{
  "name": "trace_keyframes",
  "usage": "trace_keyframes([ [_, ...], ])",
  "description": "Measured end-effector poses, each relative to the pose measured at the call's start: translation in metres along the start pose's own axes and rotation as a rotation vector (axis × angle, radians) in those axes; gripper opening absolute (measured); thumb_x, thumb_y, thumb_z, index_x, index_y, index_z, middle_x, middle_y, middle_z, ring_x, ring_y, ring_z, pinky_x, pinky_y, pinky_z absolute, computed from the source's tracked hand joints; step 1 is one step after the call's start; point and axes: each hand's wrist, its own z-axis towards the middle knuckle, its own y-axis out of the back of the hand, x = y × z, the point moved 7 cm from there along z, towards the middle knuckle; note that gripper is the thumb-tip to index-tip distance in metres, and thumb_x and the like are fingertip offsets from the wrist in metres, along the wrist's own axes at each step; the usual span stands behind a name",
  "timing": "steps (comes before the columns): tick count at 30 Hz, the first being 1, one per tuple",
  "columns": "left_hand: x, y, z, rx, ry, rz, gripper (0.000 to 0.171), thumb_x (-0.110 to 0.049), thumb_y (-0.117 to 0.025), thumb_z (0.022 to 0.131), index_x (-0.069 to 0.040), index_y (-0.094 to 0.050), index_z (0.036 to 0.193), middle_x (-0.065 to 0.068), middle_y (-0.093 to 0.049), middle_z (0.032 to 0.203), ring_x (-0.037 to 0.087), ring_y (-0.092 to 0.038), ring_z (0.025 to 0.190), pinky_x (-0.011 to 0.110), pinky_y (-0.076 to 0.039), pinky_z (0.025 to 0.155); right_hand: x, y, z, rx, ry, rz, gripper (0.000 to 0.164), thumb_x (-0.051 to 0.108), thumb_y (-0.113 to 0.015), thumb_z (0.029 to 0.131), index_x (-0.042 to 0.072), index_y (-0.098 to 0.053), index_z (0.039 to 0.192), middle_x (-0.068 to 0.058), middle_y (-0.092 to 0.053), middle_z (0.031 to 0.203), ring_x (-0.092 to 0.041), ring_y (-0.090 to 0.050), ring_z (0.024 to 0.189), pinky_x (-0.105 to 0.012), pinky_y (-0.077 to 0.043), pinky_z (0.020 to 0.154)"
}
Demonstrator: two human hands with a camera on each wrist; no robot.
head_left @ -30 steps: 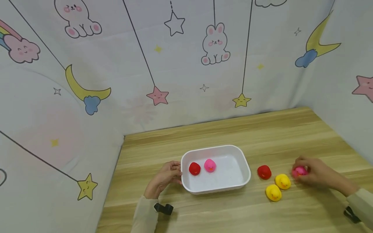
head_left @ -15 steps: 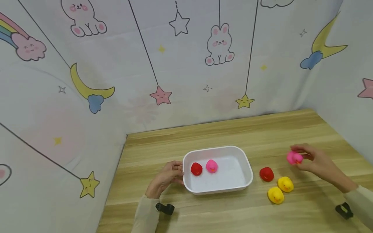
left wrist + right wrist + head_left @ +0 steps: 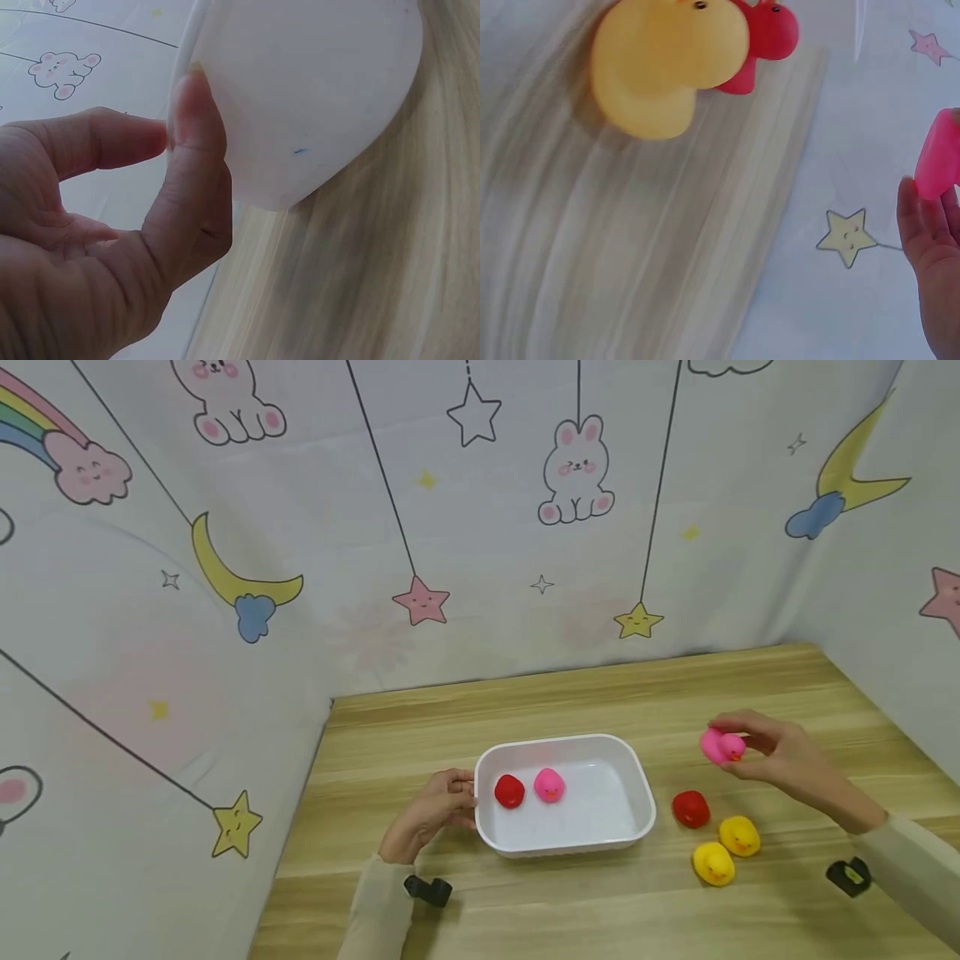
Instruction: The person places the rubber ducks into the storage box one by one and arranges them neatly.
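Head view: right grip (image 3: 789,762) has a pink toy duck (image 3: 721,747) pinched above the worktop (image 3: 570,906), left grip (image 3: 433,810) holds a white tray (image 3: 603,806) by its left end.

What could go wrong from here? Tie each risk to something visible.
The right hand holds a pink duck above the table, so it might slip and drop. Passing low, that hand could brush the red duck beside the tray. The left hand touches the tray at one end only, so a bump might swing the other.
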Motion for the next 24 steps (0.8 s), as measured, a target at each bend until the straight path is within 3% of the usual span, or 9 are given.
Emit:
trace_keyframes([
  [14, -0.002, 0.000, 0.001, -0.015, -0.004, 0.002, 0.046, 0.013, -0.053, 0.088, 0.021, -0.038, 0.131, 0.019, -0.061, 0.102, 0.016, -0.063, 0.080, 0.025, -0.061, 0.058, 0.025, -0.020, 0.033, 0.056, 0.028, 0.002, 0.050, -0.004, -0.081, 0.080, 0.000, -0.064, 0.127, -0.007, -0.066, 0.121, 0.000, -0.056, 0.110, -0.008, -0.045, 0.094],
  [24, -0.002, 0.000, -0.001, -0.024, -0.002, 0.011, 0.046, 0.011, -0.054, 0.088, 0.019, -0.039, 0.130, 0.017, -0.061, 0.102, 0.016, -0.063, 0.081, 0.026, -0.061, 0.059, 0.042, -0.041, 0.060, 0.092, 0.106, -0.004, 0.047, -0.005, -0.082, 0.078, 0.001, -0.068, 0.123, -0.010, -0.069, 0.118, -0.002, -0.059, 0.108, -0.011, -0.047, 0.095],
])
